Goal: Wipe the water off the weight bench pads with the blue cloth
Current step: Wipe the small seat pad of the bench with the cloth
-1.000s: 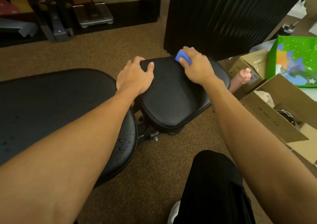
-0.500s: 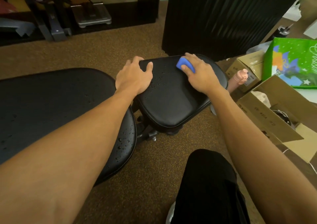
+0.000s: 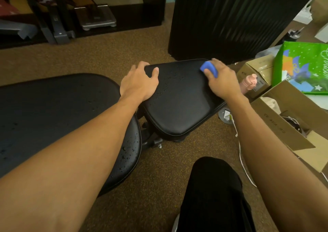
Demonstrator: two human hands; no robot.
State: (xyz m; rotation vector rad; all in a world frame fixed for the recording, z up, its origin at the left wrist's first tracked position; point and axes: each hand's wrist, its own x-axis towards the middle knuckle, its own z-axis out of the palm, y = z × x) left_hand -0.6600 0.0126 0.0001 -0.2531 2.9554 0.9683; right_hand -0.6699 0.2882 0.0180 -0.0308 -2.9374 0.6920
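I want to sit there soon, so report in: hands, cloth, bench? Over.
Left hand grips seat pad edge. Right hand holds blue cloth on its far corner. Droplets on seat pad and back pad. Nothing in the way.

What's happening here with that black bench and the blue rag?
A person is wiping down a wet weight bench. Their right hand holds a bunched blue cloth against the far right corner of the small seat pad, while the left hand grips that pad's far left edge. Water droplets show across the middle of the seat pad and along the near edge of the larger back pad, so neither is dry yet.
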